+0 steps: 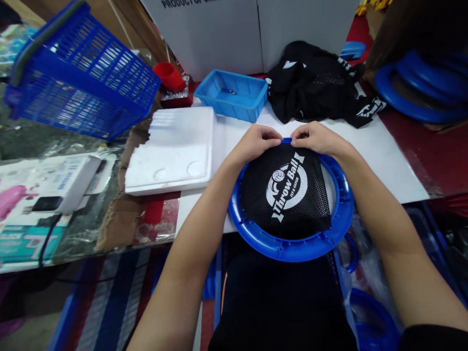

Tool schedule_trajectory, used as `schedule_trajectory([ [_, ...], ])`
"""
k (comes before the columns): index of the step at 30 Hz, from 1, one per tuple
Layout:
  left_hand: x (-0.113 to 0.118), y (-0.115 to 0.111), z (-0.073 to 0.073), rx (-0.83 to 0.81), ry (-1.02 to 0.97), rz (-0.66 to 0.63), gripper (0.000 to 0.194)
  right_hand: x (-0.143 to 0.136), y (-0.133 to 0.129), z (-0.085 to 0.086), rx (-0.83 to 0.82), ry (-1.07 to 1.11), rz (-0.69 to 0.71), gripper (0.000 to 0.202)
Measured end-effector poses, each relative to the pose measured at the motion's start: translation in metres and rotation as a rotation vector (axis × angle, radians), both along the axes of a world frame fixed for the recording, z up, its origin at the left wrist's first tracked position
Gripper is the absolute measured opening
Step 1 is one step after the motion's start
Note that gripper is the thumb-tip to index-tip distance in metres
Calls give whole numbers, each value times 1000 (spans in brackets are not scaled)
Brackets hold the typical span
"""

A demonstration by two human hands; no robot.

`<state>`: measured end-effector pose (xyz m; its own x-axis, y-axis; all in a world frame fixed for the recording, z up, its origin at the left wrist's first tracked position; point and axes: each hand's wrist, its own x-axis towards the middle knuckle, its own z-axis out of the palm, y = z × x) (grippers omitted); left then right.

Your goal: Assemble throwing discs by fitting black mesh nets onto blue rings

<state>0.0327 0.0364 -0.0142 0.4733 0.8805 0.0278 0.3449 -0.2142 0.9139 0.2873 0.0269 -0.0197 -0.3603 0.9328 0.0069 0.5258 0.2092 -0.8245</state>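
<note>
A blue plastic ring [292, 248] rests partly on the white table edge and partly over my lap. Black mesh netting [252, 195] with a white "Throw Ball" print lies across its opening; a gap shows between mesh and ring at the right. At the far rim, my left hand [261, 141] pinches the netting's edge against the ring, thumb and fingers together. Just beside it, my right hand [310, 138] pinches the same far edge in the same way. A short strip of blue rim shows between the two hands.
Behind the ring stand a light-blue tray [234, 105] and a pile of black printed mesh [310, 87]. A white foam block [175, 146] lies left, near a tilted blue basket [91, 73] and a red cup [169, 77]. More blue rings [420, 92] are stacked right.
</note>
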Motion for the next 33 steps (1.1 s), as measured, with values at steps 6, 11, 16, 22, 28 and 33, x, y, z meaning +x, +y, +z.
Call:
schedule_trajectory([
  [6,2,0,-8,70,35,54,20,-9,-8,1,101,-78,-63,11],
  [11,1,-7,-4,196,145,53,18,-6,-11,4,123,-64,-7,11],
  [16,-5,-15,1,332,325,-74,22,19,-28,26,137,-65,-6,27],
  [22,-19,-25,18,342,743,156,27,47,-47,43,-31,-391,163,50],
  [28,-48,-34,37,284,903,257,35,50,-45,43,23,-473,192,37],
  [33,-44,-25,32,550,464,22,18,36,-44,31,166,-320,233,21],
])
